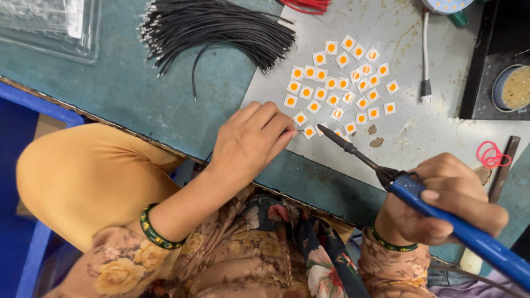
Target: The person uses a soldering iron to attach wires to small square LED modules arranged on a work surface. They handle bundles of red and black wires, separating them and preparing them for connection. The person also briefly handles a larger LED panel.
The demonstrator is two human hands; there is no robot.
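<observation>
My right hand (441,201) grips a blue-handled soldering iron (419,193); its dark tip reaches a small white square chip with an orange centre (309,131) on the grey metal plate (430,132). My left hand (251,140) rests beside that chip, fingers pinched together, seemingly holding a thin wire against it; the wire itself is barely visible. Several identical white-and-orange chips (342,83) lie scattered on the plate beyond the tip.
A bundle of black wires (215,27) lies at the back of the teal bench (110,83), with red wires (309,4) near it. A round tin (516,87) sits at right, a pink rubber band (493,155) below it, a clear plastic tray (49,25) at far left.
</observation>
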